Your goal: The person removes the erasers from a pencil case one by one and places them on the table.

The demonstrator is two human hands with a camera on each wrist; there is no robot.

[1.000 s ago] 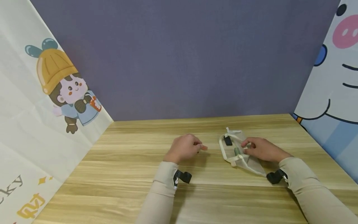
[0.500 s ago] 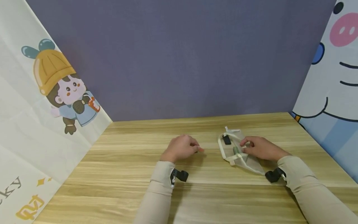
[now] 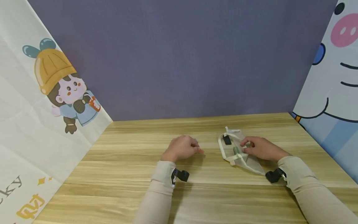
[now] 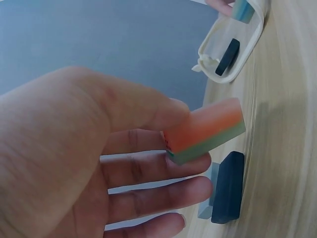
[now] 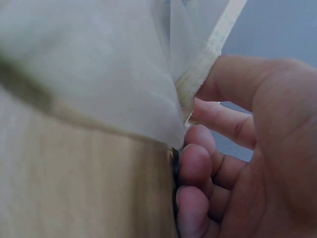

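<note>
My left hand (image 3: pixel 180 148) pinches a small rectangular block (image 4: pixel 205 130), orange with a green layer like an eraser, between thumb and fingers above the table. Its other fingers are stretched out beneath. To the right lies a white see-through mesh bag (image 3: pixel 253 163) with cream trim. My right hand (image 3: pixel 261 148) grips the bag's trimmed edge (image 5: pixel 198 74) between thumb and curled fingers, and the mouth gapes toward the left hand. A black block (image 3: pixel 227 139) and a greenish block (image 3: pixel 236 150) are at the bag, seemingly inside it.
Below the left hand, a dark blue block (image 4: pixel 229 188) lies beside a paler block (image 4: pixel 205 206) on the wooden table (image 3: pixel 126 174); the head view hides them behind the hand. A grey-purple panel (image 3: pixel 181 62) stands at the back, with printed cloths at both sides.
My left hand has shifted slightly left, and the orange-and-green block's free end has dipped a little. The right hand and the bag have hardly moved.
</note>
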